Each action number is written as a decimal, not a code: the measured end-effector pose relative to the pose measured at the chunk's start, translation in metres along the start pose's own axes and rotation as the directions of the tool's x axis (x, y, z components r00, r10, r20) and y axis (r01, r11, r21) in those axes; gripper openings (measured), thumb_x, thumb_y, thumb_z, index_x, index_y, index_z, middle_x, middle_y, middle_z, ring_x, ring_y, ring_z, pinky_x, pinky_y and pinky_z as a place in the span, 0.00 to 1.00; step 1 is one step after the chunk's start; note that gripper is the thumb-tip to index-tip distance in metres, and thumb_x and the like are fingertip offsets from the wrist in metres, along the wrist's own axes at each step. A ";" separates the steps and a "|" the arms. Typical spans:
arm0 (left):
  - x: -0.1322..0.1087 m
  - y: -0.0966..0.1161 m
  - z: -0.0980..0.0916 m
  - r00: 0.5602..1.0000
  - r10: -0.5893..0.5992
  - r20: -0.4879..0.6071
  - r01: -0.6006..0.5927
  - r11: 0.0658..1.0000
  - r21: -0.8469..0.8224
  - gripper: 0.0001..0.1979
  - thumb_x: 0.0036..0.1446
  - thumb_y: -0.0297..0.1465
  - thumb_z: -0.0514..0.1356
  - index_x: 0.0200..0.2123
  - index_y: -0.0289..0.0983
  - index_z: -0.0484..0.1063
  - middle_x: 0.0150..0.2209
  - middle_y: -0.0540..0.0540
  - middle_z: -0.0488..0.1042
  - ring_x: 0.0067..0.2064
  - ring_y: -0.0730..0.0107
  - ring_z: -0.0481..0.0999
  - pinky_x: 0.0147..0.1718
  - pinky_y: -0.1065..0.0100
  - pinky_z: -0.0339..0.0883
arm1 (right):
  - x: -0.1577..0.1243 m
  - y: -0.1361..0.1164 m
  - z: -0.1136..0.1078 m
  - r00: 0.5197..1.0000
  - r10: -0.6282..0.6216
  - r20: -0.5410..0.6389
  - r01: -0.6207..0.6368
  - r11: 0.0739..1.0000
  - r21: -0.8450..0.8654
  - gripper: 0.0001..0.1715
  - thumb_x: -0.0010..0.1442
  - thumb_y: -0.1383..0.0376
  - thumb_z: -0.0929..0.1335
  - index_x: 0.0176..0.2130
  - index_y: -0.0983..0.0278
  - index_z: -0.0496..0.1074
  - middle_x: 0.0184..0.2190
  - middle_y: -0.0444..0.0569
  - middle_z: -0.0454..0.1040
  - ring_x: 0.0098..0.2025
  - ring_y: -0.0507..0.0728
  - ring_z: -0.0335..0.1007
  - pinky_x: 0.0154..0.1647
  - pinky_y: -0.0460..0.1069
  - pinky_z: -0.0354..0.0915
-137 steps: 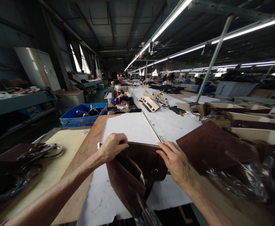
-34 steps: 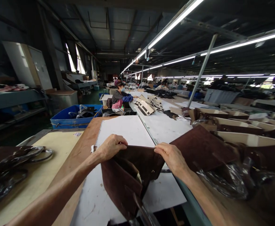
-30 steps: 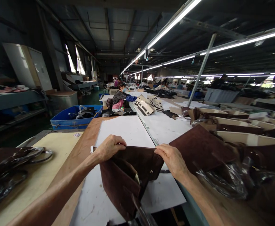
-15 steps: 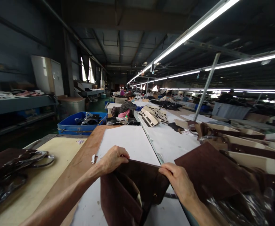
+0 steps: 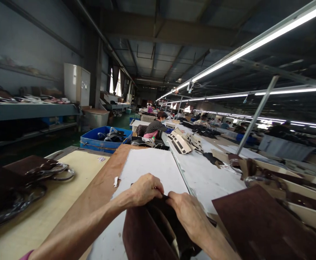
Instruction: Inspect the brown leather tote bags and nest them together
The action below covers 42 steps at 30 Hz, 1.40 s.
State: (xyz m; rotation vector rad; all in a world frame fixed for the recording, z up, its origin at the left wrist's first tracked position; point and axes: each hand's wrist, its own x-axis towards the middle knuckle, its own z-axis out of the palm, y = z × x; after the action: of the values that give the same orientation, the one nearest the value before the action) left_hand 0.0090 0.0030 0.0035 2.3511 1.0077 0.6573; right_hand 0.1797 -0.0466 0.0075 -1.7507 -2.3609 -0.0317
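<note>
A dark brown suede bag stands open on the white sheet before me. My left hand is closed on the bag's top edge at the left. My right hand grips the same edge just to the right, so the two hands nearly touch. The bag's lower part runs out of view at the bottom.
A brown suede panel lies at the right beside a row of cream and brown bags. Dark bags in plastic with ring handles lie at the left. A blue bin stands ahead. A seated person works further down the table.
My two hands have come together along the bag's top edge, narrowing its mouth. The view has tilted upward, so the bag sits lower in the picture.
</note>
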 end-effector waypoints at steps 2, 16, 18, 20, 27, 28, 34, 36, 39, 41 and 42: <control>0.001 -0.002 0.000 1.000 -0.003 -0.006 0.003 1.000 0.016 0.09 0.46 0.27 0.57 0.31 0.37 0.76 0.30 0.49 0.76 0.33 0.71 0.72 0.32 0.75 0.61 | 0.005 -0.001 0.002 1.000 -0.025 0.018 0.023 0.995 0.092 0.15 0.59 0.62 0.58 0.26 0.59 0.69 0.24 0.44 0.75 0.28 0.53 0.70 0.24 0.46 0.48; -0.003 -0.007 0.004 0.998 0.013 -0.057 -0.009 0.997 0.071 0.09 0.44 0.30 0.58 0.31 0.40 0.77 0.30 0.50 0.77 0.32 0.70 0.72 0.31 0.74 0.62 | -0.006 -0.009 0.013 0.995 0.043 -0.091 -0.041 0.999 0.023 0.18 0.59 0.60 0.57 0.25 0.61 0.69 0.22 0.45 0.72 0.28 0.52 0.67 0.27 0.45 0.51; -0.003 -0.008 0.005 0.998 0.009 -0.064 -0.004 0.998 0.070 0.10 0.44 0.30 0.58 0.31 0.40 0.76 0.30 0.50 0.77 0.33 0.70 0.72 0.32 0.74 0.62 | -0.007 -0.010 0.012 0.994 0.048 -0.097 -0.046 0.999 0.022 0.18 0.59 0.60 0.58 0.26 0.61 0.70 0.23 0.45 0.73 0.29 0.52 0.68 0.27 0.45 0.51; -0.004 -0.009 0.005 0.998 0.015 -0.065 -0.010 0.998 0.067 0.10 0.43 0.30 0.58 0.31 0.39 0.76 0.30 0.50 0.77 0.33 0.70 0.72 0.32 0.74 0.62 | -0.008 -0.011 0.012 0.993 0.048 -0.111 -0.046 0.999 0.018 0.18 0.59 0.59 0.58 0.26 0.61 0.70 0.23 0.45 0.73 0.29 0.52 0.68 0.27 0.45 0.51; -0.003 -0.005 0.003 0.999 0.007 -0.039 -0.005 0.999 0.044 0.11 0.43 0.30 0.56 0.30 0.39 0.76 0.29 0.50 0.77 0.32 0.70 0.72 0.31 0.74 0.61 | -0.010 -0.013 0.009 0.992 0.073 -0.098 -0.073 0.997 0.007 0.19 0.60 0.60 0.57 0.27 0.61 0.71 0.24 0.46 0.75 0.29 0.52 0.70 0.24 0.45 0.48; -0.002 -0.006 0.002 0.999 -0.001 -0.039 0.002 0.999 0.043 0.11 0.43 0.30 0.56 0.30 0.39 0.76 0.29 0.50 0.76 0.33 0.70 0.72 0.31 0.74 0.61 | -0.009 -0.013 0.006 0.994 0.074 -0.077 -0.074 0.997 0.010 0.19 0.60 0.59 0.57 0.27 0.61 0.71 0.25 0.46 0.75 0.30 0.53 0.70 0.24 0.45 0.48; -0.003 -0.006 0.004 0.998 -0.021 -0.052 0.022 1.000 0.021 0.11 0.43 0.29 0.55 0.30 0.38 0.76 0.29 0.51 0.76 0.32 0.70 0.71 0.33 0.73 0.61 | 0.009 -0.013 -0.009 0.995 -0.051 0.088 0.048 0.998 0.036 0.12 0.54 0.61 0.62 0.34 0.60 0.73 0.32 0.49 0.77 0.37 0.57 0.71 0.29 0.46 0.54; -0.004 -0.003 0.005 0.996 -0.044 -0.079 0.046 0.998 0.034 0.10 0.44 0.29 0.54 0.30 0.38 0.74 0.28 0.51 0.75 0.32 0.71 0.71 0.31 0.73 0.60 | 0.016 -0.012 -0.008 0.987 -0.093 0.127 0.090 0.995 0.030 0.13 0.53 0.62 0.62 0.35 0.61 0.73 0.31 0.51 0.76 0.36 0.57 0.71 0.31 0.47 0.56; -0.004 0.006 0.004 0.983 -0.094 -0.157 0.112 0.988 0.110 0.09 0.47 0.28 0.52 0.32 0.38 0.71 0.26 0.51 0.73 0.29 0.71 0.70 0.28 0.73 0.60 | 0.025 -0.007 -0.003 0.979 -0.136 0.153 0.128 0.990 0.059 0.13 0.53 0.62 0.62 0.34 0.63 0.74 0.31 0.51 0.76 0.34 0.56 0.71 0.31 0.47 0.57; -0.005 0.015 0.001 0.970 -0.082 -0.230 0.122 0.979 0.166 0.09 0.48 0.26 0.51 0.34 0.38 0.69 0.28 0.50 0.73 0.32 0.70 0.70 0.31 0.71 0.61 | 0.031 -0.001 -0.001 0.978 -0.160 0.134 0.147 0.984 0.104 0.13 0.52 0.63 0.62 0.33 0.63 0.74 0.30 0.50 0.76 0.33 0.55 0.70 0.30 0.46 0.57; -0.006 0.021 0.000 0.959 -0.048 -0.278 0.105 0.976 0.191 0.09 0.49 0.25 0.51 0.35 0.38 0.68 0.31 0.48 0.73 0.35 0.68 0.70 0.34 0.70 0.61 | 0.034 0.004 -0.002 0.979 -0.161 0.123 0.146 0.981 0.124 0.13 0.52 0.63 0.61 0.32 0.64 0.74 0.28 0.49 0.75 0.31 0.54 0.69 0.29 0.45 0.56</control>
State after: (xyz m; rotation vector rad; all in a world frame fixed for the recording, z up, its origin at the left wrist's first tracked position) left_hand 0.0159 -0.0144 0.0147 2.4247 1.3372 0.9041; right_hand 0.1743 -0.0131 0.0146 -1.5596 -2.5323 0.1998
